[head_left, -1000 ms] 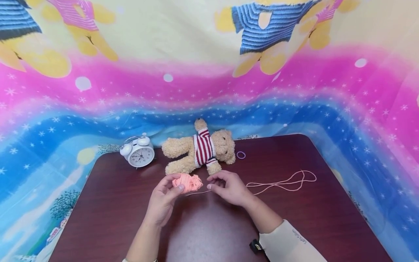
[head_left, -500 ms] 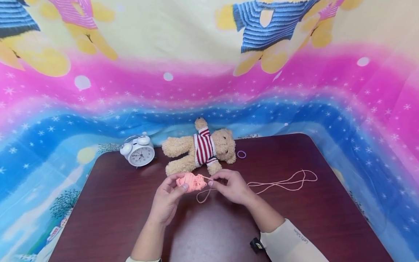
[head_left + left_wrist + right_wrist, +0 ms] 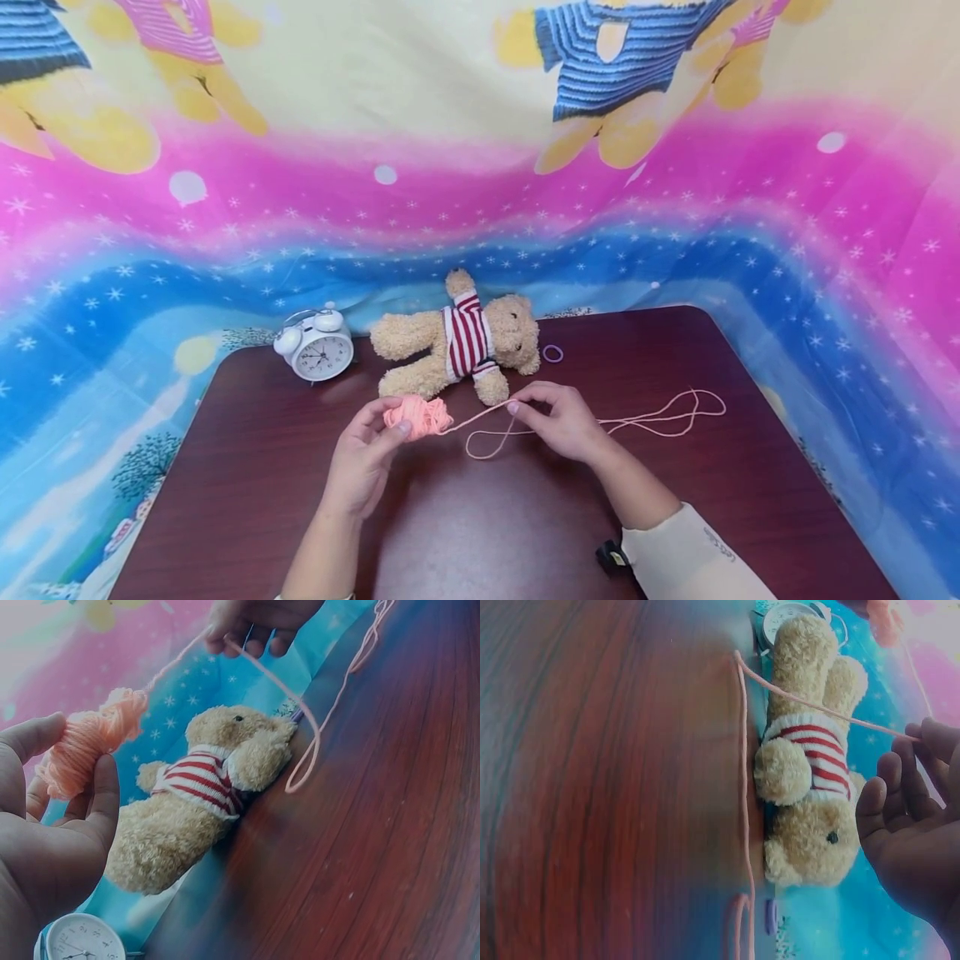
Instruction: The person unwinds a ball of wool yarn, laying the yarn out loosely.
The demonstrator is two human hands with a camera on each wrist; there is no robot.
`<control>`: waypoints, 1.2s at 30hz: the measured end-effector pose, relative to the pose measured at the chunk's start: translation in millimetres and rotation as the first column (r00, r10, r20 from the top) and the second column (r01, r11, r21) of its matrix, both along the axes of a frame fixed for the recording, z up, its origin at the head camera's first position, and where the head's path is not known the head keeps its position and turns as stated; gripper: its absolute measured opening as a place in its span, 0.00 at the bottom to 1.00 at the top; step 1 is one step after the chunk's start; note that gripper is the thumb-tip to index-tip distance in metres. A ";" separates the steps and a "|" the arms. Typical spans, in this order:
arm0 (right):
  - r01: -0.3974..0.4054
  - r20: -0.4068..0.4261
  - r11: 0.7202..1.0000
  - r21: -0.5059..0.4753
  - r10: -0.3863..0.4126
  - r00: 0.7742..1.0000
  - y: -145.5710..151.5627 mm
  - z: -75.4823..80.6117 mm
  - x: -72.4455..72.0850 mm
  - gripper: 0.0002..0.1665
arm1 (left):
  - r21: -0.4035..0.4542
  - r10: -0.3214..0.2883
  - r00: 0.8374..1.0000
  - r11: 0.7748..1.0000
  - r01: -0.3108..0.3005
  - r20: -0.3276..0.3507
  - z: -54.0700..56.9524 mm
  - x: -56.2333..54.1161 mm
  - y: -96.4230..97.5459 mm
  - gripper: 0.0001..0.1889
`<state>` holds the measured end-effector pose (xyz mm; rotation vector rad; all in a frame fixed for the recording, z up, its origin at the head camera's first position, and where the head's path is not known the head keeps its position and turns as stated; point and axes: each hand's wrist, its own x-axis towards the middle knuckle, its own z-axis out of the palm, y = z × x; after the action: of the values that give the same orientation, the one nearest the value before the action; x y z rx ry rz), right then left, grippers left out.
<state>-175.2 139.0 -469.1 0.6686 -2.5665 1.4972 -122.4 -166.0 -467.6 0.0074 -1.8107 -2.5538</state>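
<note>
A small ball of peach-pink yarn (image 3: 417, 416) is gripped between the thumb and fingers of my left hand (image 3: 365, 458). From its right end a strand of yarn (image 3: 476, 419) runs to my right hand (image 3: 564, 422), whose thumb and forefinger pinch it. Past that pinch the strand drops into a loop (image 3: 306, 769) and carries on across the table to the right, where more loops (image 3: 675, 421) lie. In the right wrist view the other fingers of my right hand (image 3: 911, 832) are bent loosely below the pinch.
Behind my hands a teddy bear (image 3: 468, 342) in a striped shirt lies on its back on the dark table (image 3: 465, 517). A white alarm clock (image 3: 322, 354) stands at the back left, and a purple ring (image 3: 552, 354) lies beside the bear's head. A printed cloth (image 3: 420, 225) hangs behind.
My right hand has taken hold of the strand at the ball and moved right, drawing out a length. A hanging loop has formed and grown. My left hand has shifted slightly left with the ball.
</note>
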 end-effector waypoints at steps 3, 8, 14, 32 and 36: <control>0.014 0.010 1.000 -0.009 -0.014 1.000 6.9 1.0 0.4 0.07 | -0.004 0.011 1.000 1.000 -0.011 -0.002 -0.4 0.6 -4.8 0.18; 0.045 0.030 0.998 -0.034 -0.044 0.999 19.2 3.6 1.0 0.08 | -0.009 0.022 1.000 1.000 -0.022 -0.006 -1.8 1.9 -12.4 0.18; 0.092 0.040 0.995 -0.028 -0.091 0.995 36.3 5.5 -0.8 0.08 | -0.022 0.047 0.999 0.999 -0.047 -0.003 -3.4 3.0 -22.1 0.17; 0.235 0.061 0.969 0.070 -0.239 0.969 100.0 5.5 1.5 0.12 | -0.022 0.080 0.997 0.997 -0.080 -0.019 -1.4 7.6 -48.8 0.16; 0.280 0.052 0.953 0.114 -0.288 0.956 119.3 5.5 3.6 0.14 | -0.021 0.095 0.995 0.995 -0.095 -0.026 -3.5 6.8 -52.1 0.16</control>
<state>-171.5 258.3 -463.6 0.2440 -2.6663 1.3208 -115.6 -218.1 -471.1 0.0597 -1.7839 -2.4586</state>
